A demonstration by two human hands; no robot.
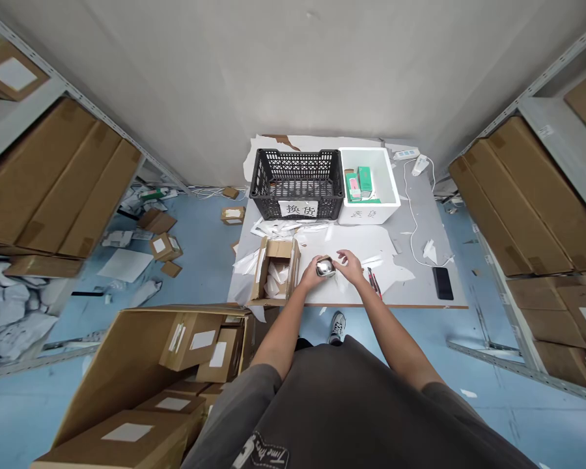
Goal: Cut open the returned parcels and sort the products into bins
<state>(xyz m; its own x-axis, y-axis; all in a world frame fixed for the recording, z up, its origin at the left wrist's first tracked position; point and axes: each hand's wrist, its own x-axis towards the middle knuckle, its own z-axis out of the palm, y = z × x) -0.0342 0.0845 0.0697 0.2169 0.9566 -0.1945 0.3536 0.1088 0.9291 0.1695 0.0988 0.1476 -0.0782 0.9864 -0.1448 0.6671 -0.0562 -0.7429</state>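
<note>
My left hand (311,276) is closed round a shiny silver rounded object (325,266) just above the table's front part. A bit of brown, like cardboard, shows at the object's far edge; its exact kind cannot be made out. On the other side, my right hand (350,267) has its fingers apart, with the thumb at or very near the object's right edge. Left of my hands stands an open cardboard box (295,260) with white and clear wrapping inside. Beside my right wrist lie red and dark slim tools (374,283), perhaps cutters.
A black plastic crate (297,187) and a white foam box (370,213) holding green packets stand at the back. A phone (443,283), a white cable and a power strip (406,154) lie right. A large carton of parcels (122,326) stands at my left; loaded shelves flank both sides.
</note>
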